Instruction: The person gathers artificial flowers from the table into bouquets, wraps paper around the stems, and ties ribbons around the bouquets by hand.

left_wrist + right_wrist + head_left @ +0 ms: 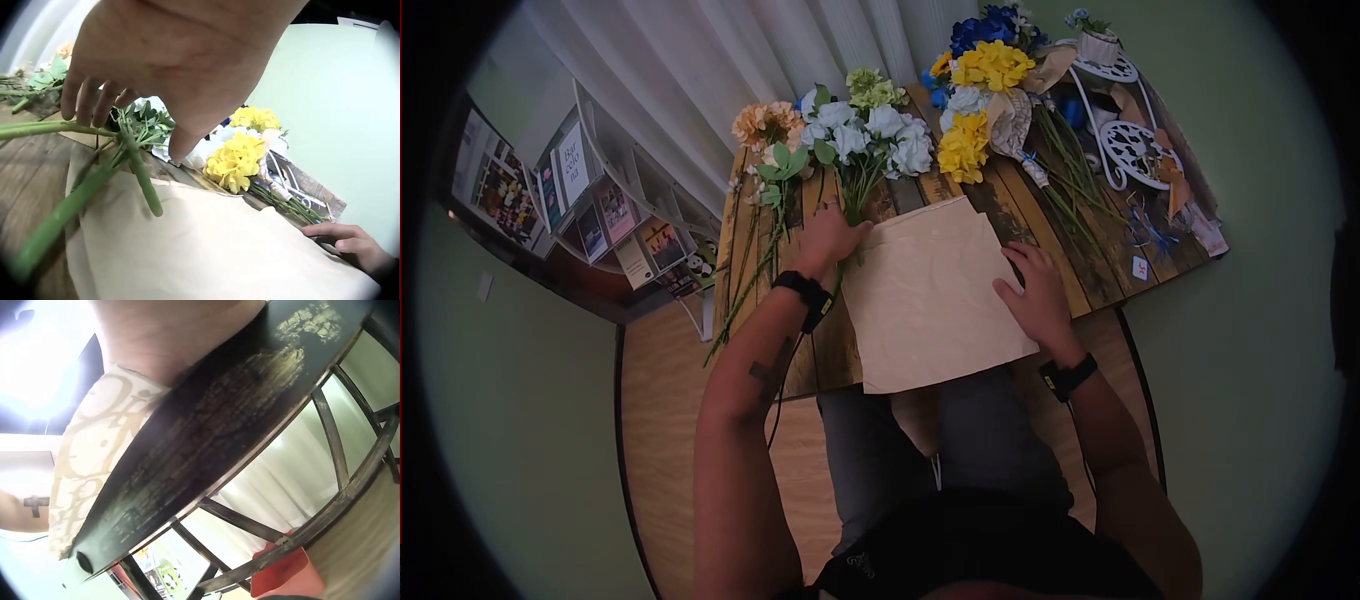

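A sheet of light brown wrapping paper [940, 300] lies on the wooden table [820, 350] in front of the person, overhanging its front edge. At the paper's upper left, the left hand [832, 238] is over the green stems [134, 156] of a bunch of pale blue-white roses [870, 135]. In the left wrist view its fingertips hang by the stems, with the thumb spread apart from the fingers. The right hand [1040, 295] rests along the paper's right edge, fingers extended. From below, the right wrist view shows the paper's patterned underside [94, 450].
Peach flowers [767, 125] with long stems lie at the left. Yellow flowers [990, 68] and a wrapped bunch lie at the back right, near a white metal stand [1135, 150] and a small card [1139, 268]. A magazine rack [615, 205] stands left; a red bin [287, 575] is below.
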A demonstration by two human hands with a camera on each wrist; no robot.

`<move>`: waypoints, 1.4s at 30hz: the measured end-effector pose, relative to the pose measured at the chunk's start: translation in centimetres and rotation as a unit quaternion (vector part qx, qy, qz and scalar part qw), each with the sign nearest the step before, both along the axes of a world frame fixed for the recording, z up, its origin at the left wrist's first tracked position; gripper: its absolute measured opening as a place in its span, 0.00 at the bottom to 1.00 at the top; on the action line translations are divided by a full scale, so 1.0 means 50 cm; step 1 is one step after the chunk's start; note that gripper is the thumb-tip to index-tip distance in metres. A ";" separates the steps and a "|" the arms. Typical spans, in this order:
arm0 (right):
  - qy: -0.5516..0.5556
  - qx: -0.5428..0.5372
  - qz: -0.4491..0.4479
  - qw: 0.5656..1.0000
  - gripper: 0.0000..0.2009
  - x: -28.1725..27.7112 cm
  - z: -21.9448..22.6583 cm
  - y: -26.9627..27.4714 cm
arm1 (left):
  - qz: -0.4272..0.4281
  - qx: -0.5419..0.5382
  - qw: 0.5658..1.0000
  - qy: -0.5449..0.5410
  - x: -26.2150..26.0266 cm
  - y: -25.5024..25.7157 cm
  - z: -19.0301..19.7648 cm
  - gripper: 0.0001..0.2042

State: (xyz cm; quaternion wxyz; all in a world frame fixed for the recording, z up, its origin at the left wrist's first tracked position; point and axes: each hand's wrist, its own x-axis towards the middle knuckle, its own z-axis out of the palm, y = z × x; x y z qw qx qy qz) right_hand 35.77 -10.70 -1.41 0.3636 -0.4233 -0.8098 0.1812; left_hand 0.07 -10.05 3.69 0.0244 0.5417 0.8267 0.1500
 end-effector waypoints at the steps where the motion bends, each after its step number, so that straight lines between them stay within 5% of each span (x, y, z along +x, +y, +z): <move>1: 0.003 -0.001 -0.001 1.000 0.23 0.002 -0.001 0.000 | -0.001 -0.001 1.000 0.003 -0.006 0.008 -0.004 0.31; 4: -0.001 -0.015 0.005 1.000 0.22 0.005 0.001 0.003 | -0.053 -0.054 0.997 0.000 -0.043 0.024 -0.030 0.30; 12: 0.008 -0.008 0.000 1.000 0.18 0.008 0.000 0.001 | -0.072 0.120 0.990 -0.023 -0.171 0.010 -0.047 0.19; 15: 0.005 -0.004 0.000 1.000 0.18 0.007 -0.002 0.002 | -0.060 0.068 0.995 -0.050 -0.229 0.007 -0.053 0.15; 16: 0.006 -0.004 0.000 1.000 0.18 0.006 0.000 0.003 | -0.059 0.068 0.995 -0.049 -0.217 -0.002 -0.037 0.15; 18: 0.009 -0.009 -0.001 1.000 0.18 0.006 0.003 -0.001 | -0.005 0.033 0.974 -0.223 -0.178 -0.038 0.002 0.14; 22: 0.006 -0.011 -0.004 1.000 0.17 0.004 0.004 -0.002 | -0.027 0.070 0.979 -0.192 -0.200 -0.046 -0.028 0.17; 24: 0.001 -0.007 -0.006 1.000 0.17 0.003 0.001 -0.002 | -0.055 0.138 0.988 -0.046 -0.204 -0.049 -0.050 0.16; 27: -0.002 -0.014 -0.008 1.000 0.17 0.003 0.004 -0.002 | -0.065 0.152 0.986 0.036 -0.200 -0.050 -0.051 0.14; 34: -0.010 -0.014 -0.006 1.000 0.18 0.004 -0.003 0.002 | -0.054 0.119 0.991 0.006 -0.167 -0.066 -0.006 0.12; 39: -0.003 -0.011 -0.008 1.000 0.18 0.002 0.000 -0.002 | -0.036 0.145 0.976 -0.161 -0.165 -0.070 0.007 0.13; 42: -0.002 -0.011 -0.005 1.000 0.18 0.002 0.000 -0.002 | -0.053 0.189 0.973 -0.122 -0.162 -0.067 0.011 0.14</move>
